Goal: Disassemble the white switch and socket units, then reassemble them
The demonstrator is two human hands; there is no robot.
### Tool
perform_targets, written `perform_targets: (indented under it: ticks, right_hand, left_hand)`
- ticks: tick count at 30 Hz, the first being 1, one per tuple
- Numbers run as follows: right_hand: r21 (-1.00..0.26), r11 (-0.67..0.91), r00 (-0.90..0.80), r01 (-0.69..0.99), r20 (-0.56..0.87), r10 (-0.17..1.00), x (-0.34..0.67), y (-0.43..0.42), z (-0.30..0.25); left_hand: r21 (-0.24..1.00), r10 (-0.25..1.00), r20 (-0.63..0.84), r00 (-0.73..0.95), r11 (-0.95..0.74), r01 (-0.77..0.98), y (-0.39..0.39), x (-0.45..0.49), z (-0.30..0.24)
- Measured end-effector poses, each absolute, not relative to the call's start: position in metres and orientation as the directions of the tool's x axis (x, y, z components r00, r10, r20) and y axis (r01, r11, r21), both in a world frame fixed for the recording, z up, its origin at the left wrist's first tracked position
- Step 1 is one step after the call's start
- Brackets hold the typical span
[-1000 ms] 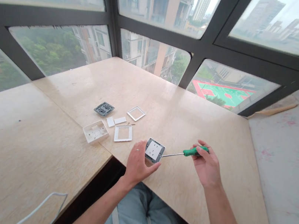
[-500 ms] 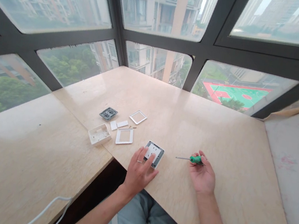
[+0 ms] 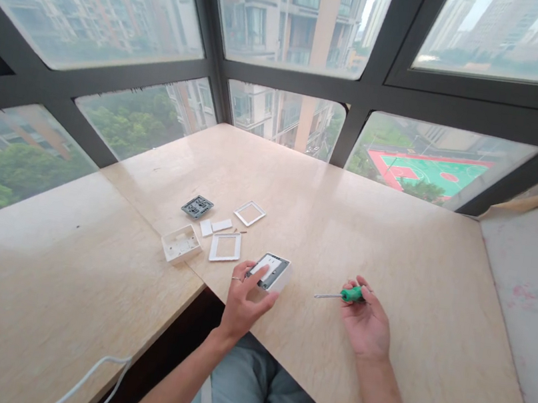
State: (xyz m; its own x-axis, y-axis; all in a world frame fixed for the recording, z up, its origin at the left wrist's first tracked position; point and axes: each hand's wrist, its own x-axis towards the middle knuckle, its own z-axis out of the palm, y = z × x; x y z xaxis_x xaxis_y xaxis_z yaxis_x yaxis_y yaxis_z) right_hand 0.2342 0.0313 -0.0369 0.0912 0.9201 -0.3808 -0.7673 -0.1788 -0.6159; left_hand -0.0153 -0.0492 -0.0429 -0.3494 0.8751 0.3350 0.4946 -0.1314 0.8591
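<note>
The socket [image 3: 268, 272] is in the left hand [image 3: 246, 306], over the table [image 3: 345, 233] near its front edge. It is squarish, with a white middle panel set in a dark grey surround, on a white box whose side wall shows on the right. It is tilted, its face turned up and to the left; whether its lower edge touches the table I cannot tell. A few dark slots show on the panel, but the fingers hide part of it.

The left hand grasps the socket, the index finger laid across the face and the thumb at the near side; one finger wears a ring. The right hand [image 3: 366, 324], palm up, has its fingers curled around the green handle of the screwdriver [image 3: 352, 295]. The metal shaft points left toward the socket, its tip apart from it.

Just beyond the left hand lies a white frame [image 3: 224, 260], and behind that a thinner one [image 3: 256, 220], set cornerwise. Small screws [image 3: 243, 232] lie between the two. Left of them are two white plates [image 3: 206, 228], close together, then a dark grey module [image 3: 197, 207] and an open white box [image 3: 183, 255], its hollow facing up. At the lower left a white cable [image 3: 91, 374] bends near the table's edge. Dark window bars [image 3: 287, 80] stand behind the table.
</note>
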Motion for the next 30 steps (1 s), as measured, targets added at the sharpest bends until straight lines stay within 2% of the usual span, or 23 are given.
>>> perform_targets:
  ticks: [2, 4, 6, 9, 13, 21, 30]
  right_hand:
    - [-0.623, -0.179, 0.093, -0.762, -0.378, 0.921, 0.235, 0.032, -0.039]
    - [-0.644, -0.173, 0.097, -0.746, -0.361, 0.927, 0.236, 0.032, -0.042]
    - [-0.658, -0.169, 0.1, -0.734, -0.35, 0.931, 0.237, 0.032, -0.044]
    - [-0.649, -0.175, 0.105, -0.74, -0.369, 0.923, 0.237, 0.032, -0.043]
    - [-0.618, -0.181, 0.12, -0.765, -0.412, 0.903, 0.236, 0.031, -0.04]
    - [-0.613, -0.188, 0.122, -0.768, -0.427, 0.896, 0.235, 0.03, -0.037]
    - [-0.619, -0.19, 0.121, -0.762, -0.425, 0.897, 0.235, 0.03, -0.037]
  left_hand:
    - [0.981, 0.888, 0.12, -0.445, -0.035, 0.193, -0.042, -0.018, -0.033]
    - [0.981, 0.886, -0.116, -0.448, 0.032, -0.191, -0.029, -0.021, -0.02]
    - [0.844, 0.857, -0.305, -0.416, 0.041, -0.534, -0.012, -0.027, -0.006]
    - [0.487, 0.778, -0.552, -0.301, 0.009, -0.873, 0.019, -0.042, 0.012]
    - [0.347, 0.741, -0.629, -0.234, -0.002, -0.938, 0.055, -0.068, 0.022]
    - [0.181, 0.733, -0.671, -0.111, 0.017, -0.983, 0.065, -0.093, 0.024]
    - [0.131, 0.802, -0.597, -0.021, 0.071, -0.989, 0.059, -0.101, 0.027]
